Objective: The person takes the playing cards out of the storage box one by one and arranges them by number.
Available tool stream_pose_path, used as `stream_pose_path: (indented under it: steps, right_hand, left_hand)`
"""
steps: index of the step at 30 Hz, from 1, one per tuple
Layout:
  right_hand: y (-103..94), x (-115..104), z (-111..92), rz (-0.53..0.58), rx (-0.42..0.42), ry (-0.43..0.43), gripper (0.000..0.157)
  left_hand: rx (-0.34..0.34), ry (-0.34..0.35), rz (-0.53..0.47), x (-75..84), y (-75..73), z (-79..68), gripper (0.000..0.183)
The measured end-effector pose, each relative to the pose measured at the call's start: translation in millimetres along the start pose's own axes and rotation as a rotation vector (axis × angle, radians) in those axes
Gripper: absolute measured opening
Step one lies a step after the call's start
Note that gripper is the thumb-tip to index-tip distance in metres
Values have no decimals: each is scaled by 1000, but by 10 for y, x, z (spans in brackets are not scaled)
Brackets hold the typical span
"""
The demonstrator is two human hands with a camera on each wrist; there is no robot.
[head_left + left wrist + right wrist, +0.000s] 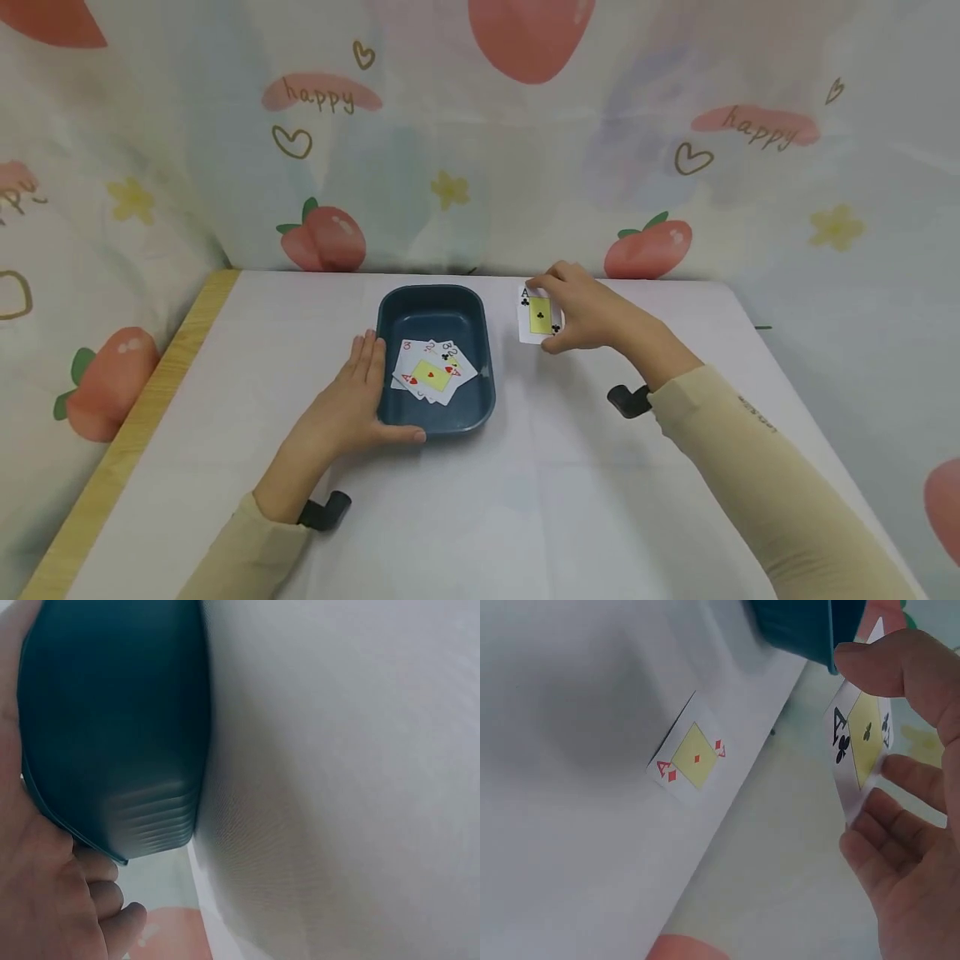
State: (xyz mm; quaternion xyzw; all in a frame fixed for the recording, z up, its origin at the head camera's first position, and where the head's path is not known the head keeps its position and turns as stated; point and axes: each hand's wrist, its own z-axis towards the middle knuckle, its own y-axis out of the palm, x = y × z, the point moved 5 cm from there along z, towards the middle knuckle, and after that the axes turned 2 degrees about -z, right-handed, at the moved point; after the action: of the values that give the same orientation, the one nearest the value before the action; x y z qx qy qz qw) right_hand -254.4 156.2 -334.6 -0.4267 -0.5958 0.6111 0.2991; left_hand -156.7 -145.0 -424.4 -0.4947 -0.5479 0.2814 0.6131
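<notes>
A dark blue rectangular tray (432, 421) stands on the table, with several playing cards (435, 373) piled face up in it, an ace of hearts on top. My left hand (348, 412) rests against the tray's left side, fingers straight along the rim and thumb stretched along the near edge. To the right of the tray, my right hand (588, 315) pinches an ace of clubs (540, 317) between thumb and fingers, above the table. Below it, in the right wrist view, an ace of diamonds (696, 757) lies on the table; the head view hides it.
A white cloth (480, 517) covers the table, and a strip of bare wood (150, 417) shows along its left edge. Behind the table hangs a backdrop (517, 167) printed with peaches. Dark wrist mounts (628, 402) sit on both forearms.
</notes>
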Motion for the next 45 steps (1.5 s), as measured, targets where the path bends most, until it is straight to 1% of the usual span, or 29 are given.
stream_pose_path:
  steps: [7, 15, 22, 28, 35, 40, 45]
  right_hand:
    - [20, 199, -22, -14, 0, 17, 81]
    - [29, 401, 17, -16, -29, 49, 80]
    - [111, 551, 13, 3, -55, 67, 78]
    - [230, 690, 12, 13, -113, 112, 81]
    - [302, 813, 69, 7, -162, 141, 82]
    - [328, 893, 113, -3, -179, 153, 82]
    - [379, 963, 151, 14, -185, 181, 82]
  left_hand:
    - [-11, 11, -10, -28, 53, 24, 149]
    - [-7, 19, -3, -13, -21, -1, 150]
    - [-3, 29, -8, 7, -60, -21, 148]
    - [-12, 8, -7, -5, -52, -17, 149]
    - [-11, 2, -12, -5, -57, -28, 148]
    - [-8, 8, -8, -7, -65, -23, 148]
    - [-3, 14, -6, 5, -65, -13, 148]
